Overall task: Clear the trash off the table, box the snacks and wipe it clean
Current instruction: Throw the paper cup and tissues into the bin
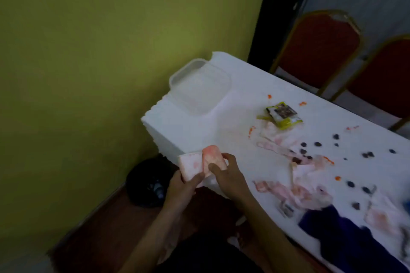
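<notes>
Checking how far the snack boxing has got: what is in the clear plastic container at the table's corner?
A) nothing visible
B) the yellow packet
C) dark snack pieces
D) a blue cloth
A: the clear container looks empty; the dark snack pieces and the yellow packet lie on the table outside it.

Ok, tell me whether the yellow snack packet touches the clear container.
Apart. The head view shows bare white table between the yellow snack packet and the clear container.
</notes>
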`<state>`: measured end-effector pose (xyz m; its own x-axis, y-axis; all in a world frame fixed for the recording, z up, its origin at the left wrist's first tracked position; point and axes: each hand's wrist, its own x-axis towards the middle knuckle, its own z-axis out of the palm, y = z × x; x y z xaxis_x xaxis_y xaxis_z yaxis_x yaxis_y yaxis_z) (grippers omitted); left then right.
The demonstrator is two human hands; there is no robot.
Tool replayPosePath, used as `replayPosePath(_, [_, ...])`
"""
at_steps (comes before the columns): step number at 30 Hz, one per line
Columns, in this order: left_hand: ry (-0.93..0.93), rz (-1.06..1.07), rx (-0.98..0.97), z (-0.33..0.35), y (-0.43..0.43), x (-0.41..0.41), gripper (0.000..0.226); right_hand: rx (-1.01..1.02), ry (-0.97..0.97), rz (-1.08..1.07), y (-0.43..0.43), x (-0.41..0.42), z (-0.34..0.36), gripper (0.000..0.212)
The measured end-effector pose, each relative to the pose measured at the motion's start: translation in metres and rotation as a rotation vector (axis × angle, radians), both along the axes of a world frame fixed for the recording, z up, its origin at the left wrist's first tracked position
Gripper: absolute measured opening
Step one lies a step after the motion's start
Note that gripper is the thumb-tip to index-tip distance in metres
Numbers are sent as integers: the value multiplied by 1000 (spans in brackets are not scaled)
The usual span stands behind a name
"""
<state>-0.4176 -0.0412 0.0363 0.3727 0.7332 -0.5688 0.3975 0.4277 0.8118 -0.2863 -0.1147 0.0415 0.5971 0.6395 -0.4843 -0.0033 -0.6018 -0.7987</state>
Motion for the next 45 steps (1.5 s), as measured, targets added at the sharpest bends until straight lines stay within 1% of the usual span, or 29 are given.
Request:
replayPosePath(2, [13,77,-26,-5,12,-38,45,-25,7,101,21,-35,-4,54])
replayPosePath(6, [58,167,-68,-24,31,-106,33,-64,19,236,51,-100,-17,59])
replayPosePath(9, [100,201,-109,-45,37,-150,29,-133,70,307,63,-138,-39,73])
replayPosePath(11, [80,256,-156,-58,36,-174,40,-208,121,365,67,-159,-51,75])
replayPosePath(12, [92,292,-183,-62,35,-184,47,-248,138,392,71,-168,-52,71])
replayPosePath(13, [87,340,-221,-69,34,-192,48,-282,154,414,74,-175,-55,67])
replayPosePath(15, [49,437,-295,-84,36,-201,47,-343,171,447,83,-185,-65,63])
replayPosePath(17, [34,507,-352,-100,40,-206,53,-375,169,461,93,-189,-78,63])
replayPosePath(19, [49,539,-395,-154,39,-213,63,-387,160,487,102,-192,-89,63])
replayPosePath(20, [76,523,-417,-158,43,-214,71,-396,156,500,106,-193,-92,63])
replayPosePath(21, [96,498,-425,-145,50,-214,72,-409,156,507,110,-194,-96,64])
replayPosePath(22, [91,458,-413,-127,58,-213,60,-423,154,504,114,-195,-98,66])
replayPosePath(23, [87,416,-422,-117,65,-212,42,-430,149,485,120,-196,-102,69])
replayPosePath(24, [90,385,-431,-112,74,-210,31,-438,143,462,126,-197,-107,72])
replayPosePath(25, [96,394,-456,-114,83,-208,32,-445,136,437,133,-198,-113,74])
replayPosePath(27, [88,504,-539,-130,101,-202,51,-455,129,400,149,-198,-130,73])
replayPosePath(28, [92,555,-573,-140,109,-199,48,-457,131,387,159,-199,-140,72])
replayPosePath(30, [82,632,-654,-162,128,-191,35,-473,142,361,177,-199,-167,71])
replayPosePath(32, [67,724,-700,-193,151,-183,37,-505,156,347,198,-198,-200,74])
replayPosePath(33, [46,749,-689,-213,163,-180,40,-519,160,348,209,-197,-218,75])
replayPosePath(35, [71,659,-648,-255,183,-176,51,-534,154,367,232,-191,-255,73])
replayPosePath(37, [137,595,-603,-301,201,-173,80,-526,144,402,256,-184,-289,70])
replayPosePath(38, [196,544,-550,-315,209,-171,86,-520,137,419,268,-180,-305,69])
replayPosePath(39, [249,458,-493,-326,215,-169,84,-519,126,433,279,-176,-320,67])
replayPosePath(41, [297,305,-399,-341,223,-167,71,-521,85,449,296,-168,-344,62])
replayPosePath(42, [304,269,-383,-342,225,-168,67,-509,52,446,302,-166,-352,58])
replayPosePath(45, [366,240,-355,-350,223,-177,68,-448,-17,438,309,-165,-359,41])
